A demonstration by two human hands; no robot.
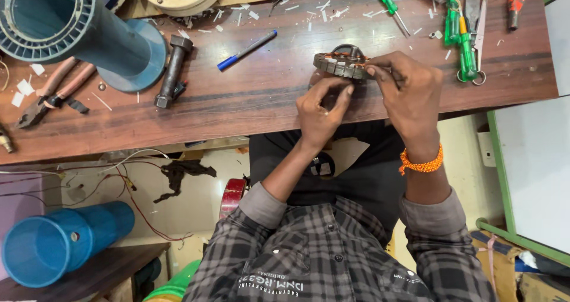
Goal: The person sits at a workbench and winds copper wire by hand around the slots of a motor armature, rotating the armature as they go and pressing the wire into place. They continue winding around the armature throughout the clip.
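Observation:
A round metal stator (341, 63) with copper windings rests near the front edge of the wooden workbench (249, 94). My right hand (409, 94) grips its right side, fingers curled over the rim. My left hand (322, 111) is below it with thumb and forefinger pinched at the lower rim, seemingly on something thin that I cannot make out. An orange beaded band circles my right wrist.
On the bench lie a blue pen (246, 50), a dark bolt (173, 69), pink-handled pliers (52, 94), a large blue spool (71, 29), green screwdrivers (460, 35) and scissors (478, 23). A blue tube (59, 242) lies on the floor at left.

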